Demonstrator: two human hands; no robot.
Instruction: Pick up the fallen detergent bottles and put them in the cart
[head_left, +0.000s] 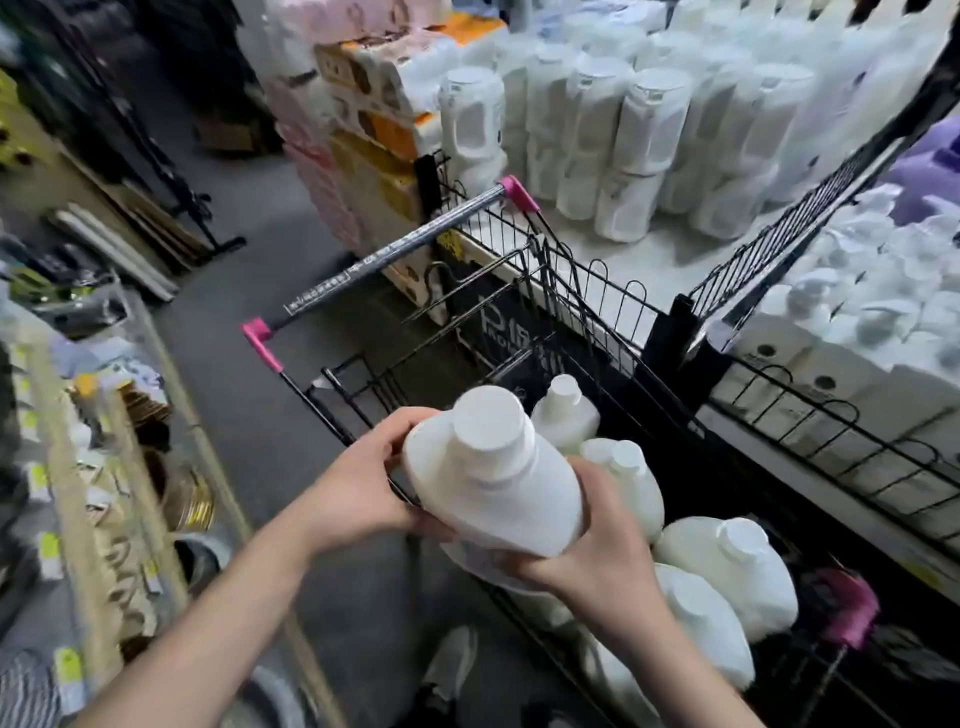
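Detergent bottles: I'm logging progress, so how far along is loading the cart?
Done: several white bottles already lie in the cart. In hand: both the left hand and right hand grip one more bottle above the cart's edge, not yet released. Left: any fallen bottles remaining are out of view.

Stacked tissue packs (374, 119) stand at the aisle end. White bottles (649, 130) crowd the shelf (639, 270) behind a wire rail (613, 291). Purple jugs (930, 171) sit far right.
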